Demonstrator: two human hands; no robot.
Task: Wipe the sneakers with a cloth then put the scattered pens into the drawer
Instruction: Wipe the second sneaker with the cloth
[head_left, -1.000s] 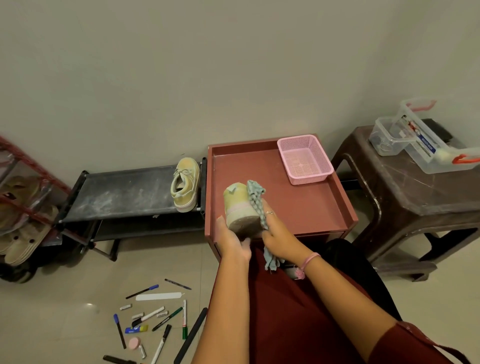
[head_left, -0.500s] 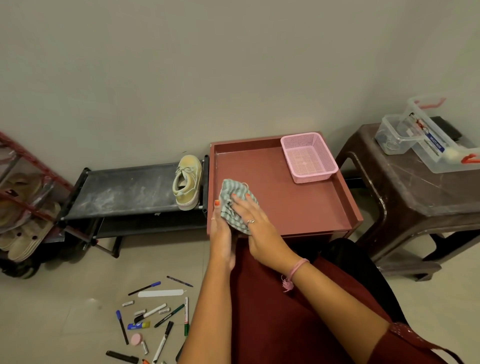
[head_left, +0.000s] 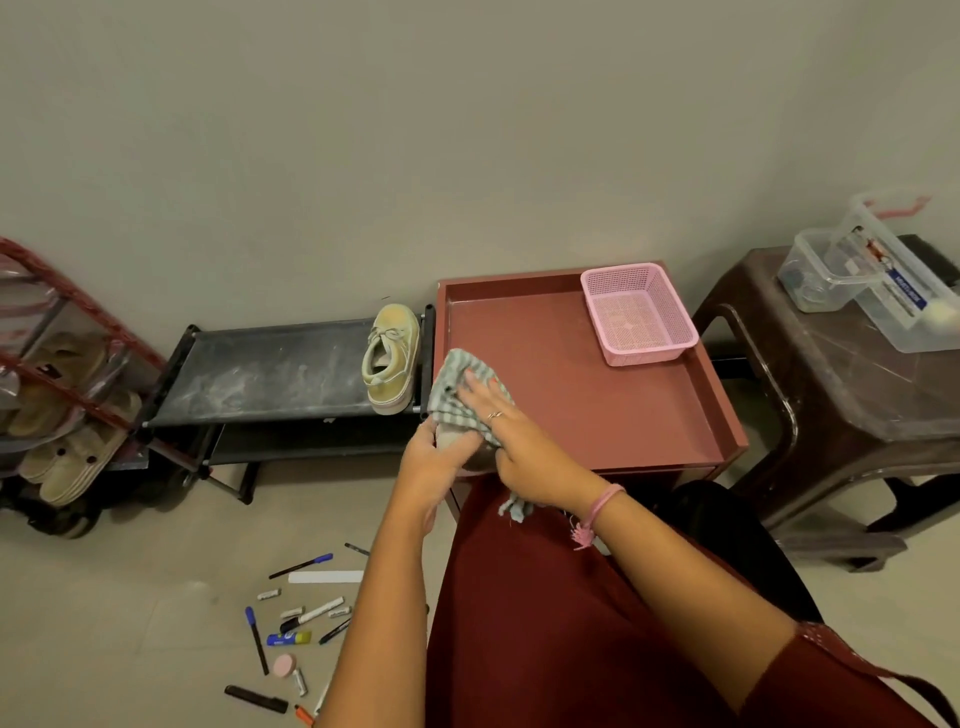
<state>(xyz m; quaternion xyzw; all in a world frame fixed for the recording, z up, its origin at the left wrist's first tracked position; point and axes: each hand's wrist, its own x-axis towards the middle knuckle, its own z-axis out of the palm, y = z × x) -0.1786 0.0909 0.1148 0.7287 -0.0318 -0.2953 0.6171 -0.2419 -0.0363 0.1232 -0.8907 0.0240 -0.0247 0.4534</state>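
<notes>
My left hand (head_left: 431, 462) grips a pale sneaker (head_left: 451, 435) from the left, over the front-left corner of the red cabinet top (head_left: 571, 395). Most of that sneaker is hidden under a green striped cloth (head_left: 452, 387). My right hand (head_left: 511, 436) lies flat on the cloth and presses it onto the shoe. A second yellowish sneaker (head_left: 392, 358) stands on the right end of the black shoe rack (head_left: 270, 371). Several pens and markers (head_left: 304, 618) lie scattered on the floor at lower left. No drawer front shows.
A pink mesh basket (head_left: 639, 314) sits at the cabinet's back right. A brown plastic stool (head_left: 852, 395) with clear boxes (head_left: 878, 275) stands to the right. A red rack of sandals (head_left: 57, 395) is at far left. My red skirt covers the lower middle.
The cloth went from the sneaker's side to spread over it. Both hands and the shoe shifted left toward the cabinet's corner, and my right hand now lies flat on top.
</notes>
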